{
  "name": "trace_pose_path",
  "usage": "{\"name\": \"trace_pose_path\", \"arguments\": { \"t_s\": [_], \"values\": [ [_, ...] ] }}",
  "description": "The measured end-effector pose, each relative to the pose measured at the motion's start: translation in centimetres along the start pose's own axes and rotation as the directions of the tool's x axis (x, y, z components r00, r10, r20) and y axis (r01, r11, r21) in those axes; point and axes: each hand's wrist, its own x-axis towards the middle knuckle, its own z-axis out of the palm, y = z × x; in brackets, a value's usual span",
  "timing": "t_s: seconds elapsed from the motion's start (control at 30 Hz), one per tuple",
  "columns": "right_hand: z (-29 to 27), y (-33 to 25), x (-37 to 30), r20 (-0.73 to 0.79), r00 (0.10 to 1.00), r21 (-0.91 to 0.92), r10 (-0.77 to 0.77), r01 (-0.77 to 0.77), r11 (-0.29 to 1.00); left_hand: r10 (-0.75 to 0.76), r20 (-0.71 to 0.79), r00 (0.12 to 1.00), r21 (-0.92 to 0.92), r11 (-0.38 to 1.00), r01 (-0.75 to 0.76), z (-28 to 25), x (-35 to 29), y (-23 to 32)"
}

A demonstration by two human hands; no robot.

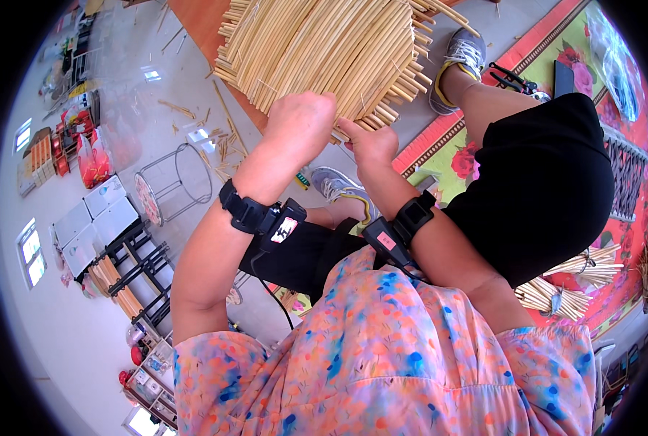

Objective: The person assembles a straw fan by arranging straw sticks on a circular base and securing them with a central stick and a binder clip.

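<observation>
A mat of pale, round wooden sticks, laid side by side and bound with thin ties, lies at the top of the head view. Its stick ends jut out unevenly along the right side. My left hand is closed in a fist at the near edge of this mat. Just to its right, my right hand is closed too, thumb and forefinger pinched by the stick ends at the near corner. The two hands are a short gap apart. Whatever the fingers grip is too small or hidden to make out.
The mat rests on a brown wooden surface. Stick scraps litter the floor at left, near a round wire-framed stool. Tied stick bundles lie on a red floral carpet at right. My knees flank the work.
</observation>
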Motion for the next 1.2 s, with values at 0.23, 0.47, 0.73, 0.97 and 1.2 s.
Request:
{"name": "trace_pose_path", "arguments": {
  "t_s": [0.23,0.47,0.73,0.97,1.2],
  "values": [
    [-0.5,-1.2,-0.8,0.065,0.997,0.058,0.053,-0.057,0.997,-0.031,0.092,0.995,0.020,0.999,0.030,0.1,0.3,-0.5],
    [0.3,1.1,0.5,0.013,0.999,0.215,-0.033,0.029,0.976,0.001,0.026,1.000,0.014,1.000,-0.001,1.0,0.0,-0.1],
    [0.3,0.4,0.1,0.021,1.000,0.228,-0.004,0.000,0.974,0.094,-0.056,0.994,0.007,0.996,-0.094,1.4,0.3,-0.5],
    [0.3,0.1,-0.2,-0.004,1.000,0.198,0.004,-0.003,0.980,0.098,-0.031,0.995,0.035,0.995,-0.097,1.7,1.0,-0.5],
    [0.0,-0.3,-0.5,0.049,0.997,0.181,0.058,-0.066,0.981,0.013,0.017,1.000,0.037,0.999,-0.014,3.4,2.0,1.4]
  ]
}}
